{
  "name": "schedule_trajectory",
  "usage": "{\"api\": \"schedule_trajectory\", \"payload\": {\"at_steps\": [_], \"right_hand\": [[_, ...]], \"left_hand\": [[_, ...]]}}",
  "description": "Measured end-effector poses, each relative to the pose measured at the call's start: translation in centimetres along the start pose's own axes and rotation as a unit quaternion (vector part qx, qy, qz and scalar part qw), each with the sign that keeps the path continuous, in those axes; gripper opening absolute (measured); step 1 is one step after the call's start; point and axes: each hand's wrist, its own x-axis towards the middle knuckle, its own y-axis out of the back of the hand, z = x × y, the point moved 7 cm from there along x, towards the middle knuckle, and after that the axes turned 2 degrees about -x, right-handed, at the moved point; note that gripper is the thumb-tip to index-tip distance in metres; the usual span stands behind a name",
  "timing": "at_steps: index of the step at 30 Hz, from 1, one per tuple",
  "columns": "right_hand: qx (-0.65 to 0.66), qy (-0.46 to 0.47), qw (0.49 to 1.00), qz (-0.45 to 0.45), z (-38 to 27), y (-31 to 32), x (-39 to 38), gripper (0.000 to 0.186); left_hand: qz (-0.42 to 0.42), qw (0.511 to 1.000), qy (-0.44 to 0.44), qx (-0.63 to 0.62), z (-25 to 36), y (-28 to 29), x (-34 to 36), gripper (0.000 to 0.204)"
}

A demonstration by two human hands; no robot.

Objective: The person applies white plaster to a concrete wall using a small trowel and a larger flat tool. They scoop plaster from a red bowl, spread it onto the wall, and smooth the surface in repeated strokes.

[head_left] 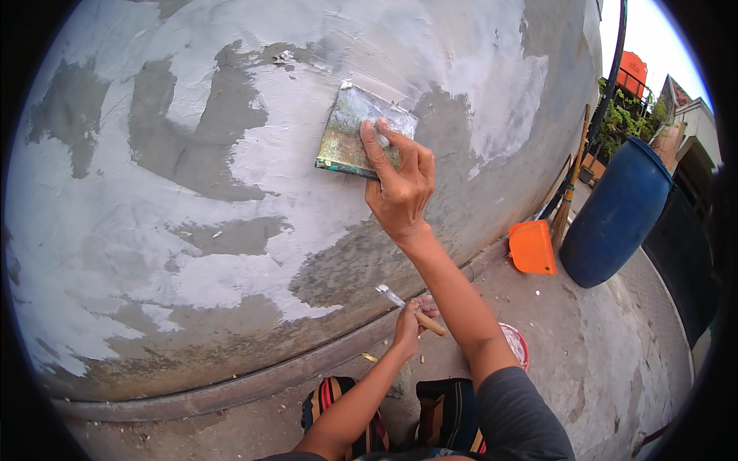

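Observation:
My right hand (402, 180) grips a flat, square-edged plastering blade (350, 131), thumb and fingers on its face. The blade is stained green and brown, and its upper edge meets the grey wall (173, 123). White putty (296, 115) covers the wall in uneven patches around it. Lower down, in front of my knees, my left hand (407, 326) is closed around a putty knife (430, 323) with a wooden handle. Some white putty shows at the tip of its metal blade.
A bucket (516, 344) with white residue is partly hidden behind my right arm. Farther right stand an orange dustpan (532, 247), a broom (562, 219) and a blue barrel (617, 213). A low ledge (231, 388) runs along the wall's foot.

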Motion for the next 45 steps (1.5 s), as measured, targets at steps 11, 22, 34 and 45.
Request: {"api": "schedule_trajectory", "payload": {"at_steps": [11,22,34,45], "right_hand": [[0.069,-0.040,0.997,0.024,2.5,3.7,4.1,0.070],[0.058,0.039,0.996,-0.062,-0.9,3.7,0.4,0.069],[0.009,-0.012,0.998,-0.060,2.2,2.9,-1.2,0.065],[0.082,-0.048,0.993,0.075,6.7,3.8,7.3,0.043]], "left_hand": [[-0.043,0.999,-0.009,0.000,-0.6,0.3,0.9,0.041],[-0.038,0.999,-0.003,-0.004,-0.6,0.2,0.8,0.043],[-0.046,0.999,0.002,-0.004,-0.5,0.2,0.9,0.041],[-0.047,0.999,0.001,0.003,-1.2,0.4,1.6,0.041]]}}
